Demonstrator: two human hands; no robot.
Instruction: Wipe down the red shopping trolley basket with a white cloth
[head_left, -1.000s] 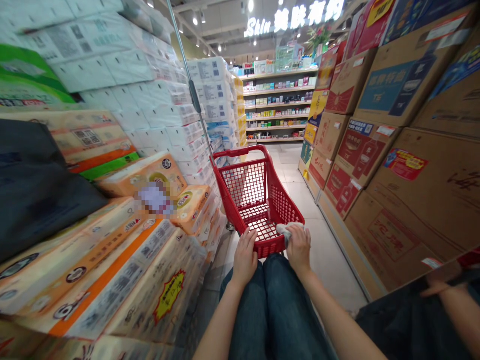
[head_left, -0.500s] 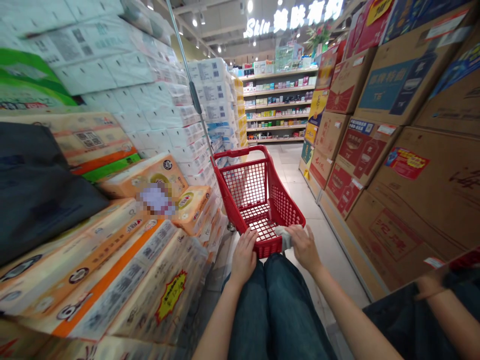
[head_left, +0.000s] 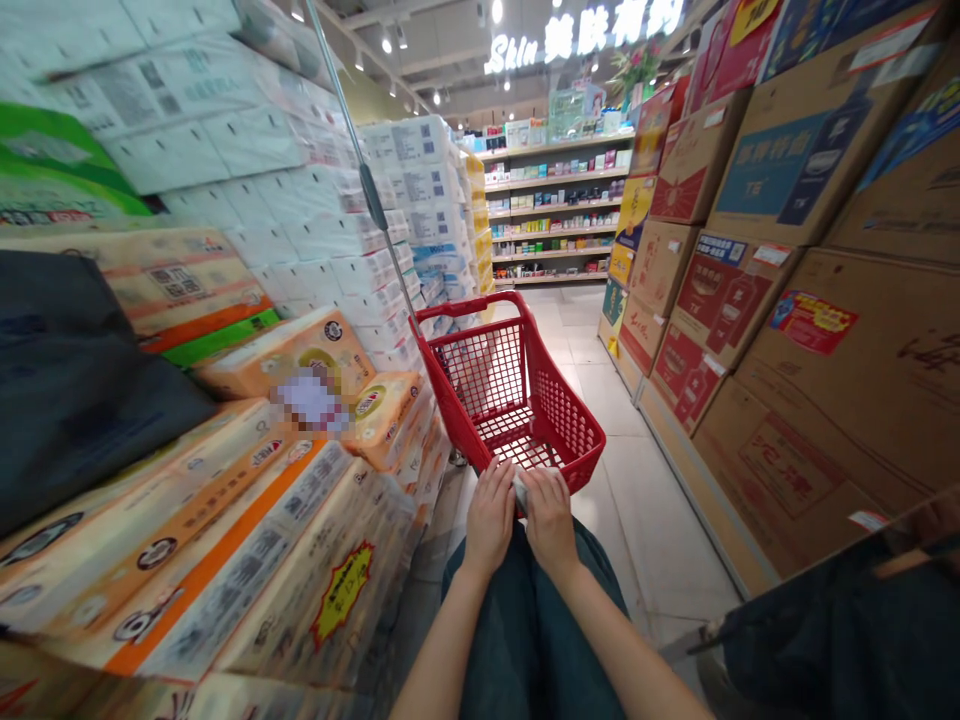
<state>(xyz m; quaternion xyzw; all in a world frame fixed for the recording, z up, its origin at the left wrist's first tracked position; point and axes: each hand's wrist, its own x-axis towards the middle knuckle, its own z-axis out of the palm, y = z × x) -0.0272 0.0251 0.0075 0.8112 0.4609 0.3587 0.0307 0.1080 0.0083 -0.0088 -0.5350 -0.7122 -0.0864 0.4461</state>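
As my left hand point(head_left: 490, 520) and right hand point(head_left: 549, 522) meet at the near rim of the red wire shopping cart point(head_left: 577, 472), a small grey bundle point(head_left: 520, 492) sits pinched between them, just above that rim. My right fingers clench it; my left fingers curl in against it, though I cannot tell whether they grip it or the rim. Orange-banded tissue packs point(head_left: 225, 560) are stacked to my left, cardboard cartons point(head_left: 795, 470) to my right.

An illuminated overhead sign point(head_left: 585, 35), well ahead of the right hand point(head_left: 551, 520), reads "Skin" followed by Chinese characters.
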